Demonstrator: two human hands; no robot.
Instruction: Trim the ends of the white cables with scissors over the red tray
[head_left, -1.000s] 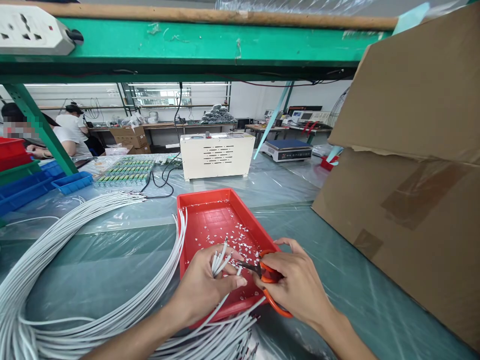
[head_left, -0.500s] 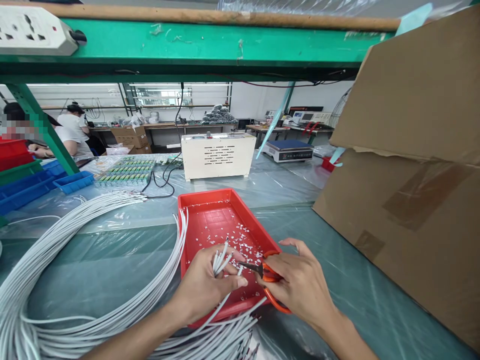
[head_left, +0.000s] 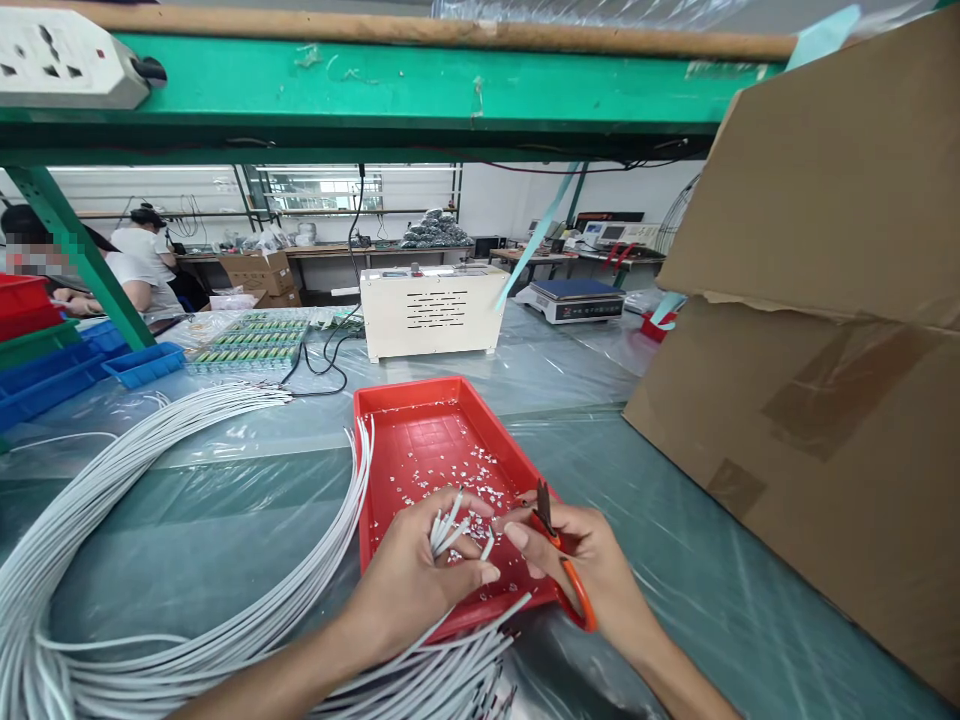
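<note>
My left hand (head_left: pixel 409 585) is closed round the ends of several white cables (head_left: pixel 448 528), held over the near end of a red tray (head_left: pixel 382 420). My right hand (head_left: pixel 592 570) grips orange-handled scissors (head_left: pixel 559 555), blades tipped up and away, while its thumb and forefinger touch one cable tip beside the left fingers. Small white offcuts (head_left: pixel 469 475) are scattered in the tray. The cables run back in a big loop (head_left: pixel 150 480) across the plastic-covered bench to my left.
A large cardboard box (head_left: pixel 817 350) stands close on the right. Behind the tray sit a cream metal unit (head_left: pixel 431 310) with a black cord and a scale (head_left: pixel 574 298). Blue and red bins (head_left: pixel 45 350) are at the left; a person (head_left: pixel 142 262) sits beyond. A green shelf (head_left: pixel 375 95) runs overhead.
My right hand has swung the scissors from pointing left at the cable ends to pointing upward, and its fingertips have come in to pinch a cable tip. The left hand has stayed put.
</note>
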